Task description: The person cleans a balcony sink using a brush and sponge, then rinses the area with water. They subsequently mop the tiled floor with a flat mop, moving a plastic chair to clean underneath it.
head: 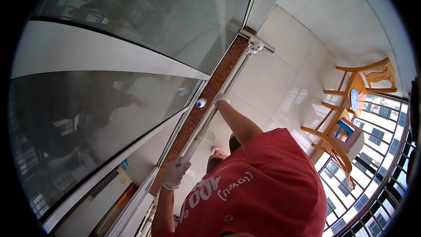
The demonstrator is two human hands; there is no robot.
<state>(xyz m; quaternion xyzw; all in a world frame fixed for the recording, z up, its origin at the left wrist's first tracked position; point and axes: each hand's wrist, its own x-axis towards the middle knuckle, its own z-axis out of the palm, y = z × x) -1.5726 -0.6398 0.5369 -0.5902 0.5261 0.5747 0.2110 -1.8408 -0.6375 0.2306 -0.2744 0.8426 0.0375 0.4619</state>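
My left hand [176, 173], in a thin translucent glove, grips the lower, white end of a long pole [206, 123]. My right hand [223, 98], gloved too, is on the grey part of this pole farther up; its fingers are partly hidden. At the pole's far end is a white joint with a flat, narrow bar head [268, 47], lying across the end of a reddish-brown marble-look sill [218, 72]. A small white bottle with a blue cap [200, 103] is on the sill, left of my right hand.
Large framed glass panes [158, 16] with reflections run along the left. Wooden chairs [357, 82], one bearing a blue-and-white round item [354, 99], stand right by a barred window [378, 131]. A bare foot [218, 151] shows on the tiled floor. A white appliance [95, 197] is lower left.
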